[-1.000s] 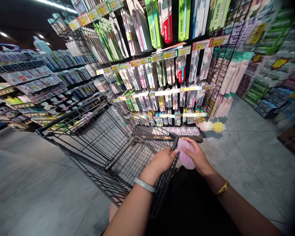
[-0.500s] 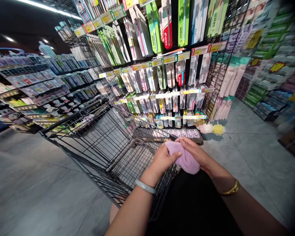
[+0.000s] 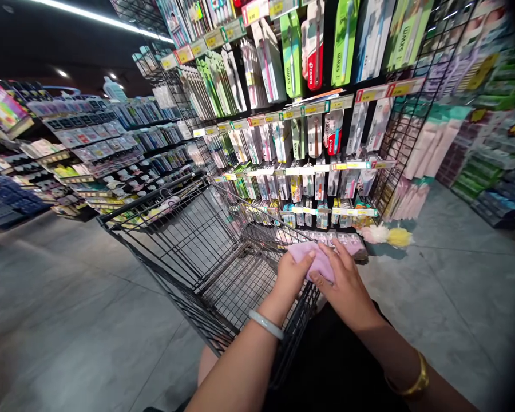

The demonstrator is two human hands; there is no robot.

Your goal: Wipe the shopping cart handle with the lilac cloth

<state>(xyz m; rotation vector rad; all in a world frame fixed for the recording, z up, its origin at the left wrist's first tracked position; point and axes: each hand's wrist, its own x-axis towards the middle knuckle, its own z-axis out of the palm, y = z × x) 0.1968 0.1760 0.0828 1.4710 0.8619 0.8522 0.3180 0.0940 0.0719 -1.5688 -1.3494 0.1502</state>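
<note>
One lilac cloth point(image 3: 321, 266), apparently being examined: left hand point(image 3: 290, 274) gripped it, right hand point(image 3: 344, 288) lay across it, fingers half-open; continuing probably required steady left fingers.

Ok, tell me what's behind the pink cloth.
Beyond the pink cloth, wires of the cart and bottom-row packages show. Anything directly behind it, the left hand or right hand is covered.

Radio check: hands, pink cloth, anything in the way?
Left hand gripping pink cloth. Right hand on it, fingers spread. Shopping cart close by; cloth-to-rim contact unclear.
</note>
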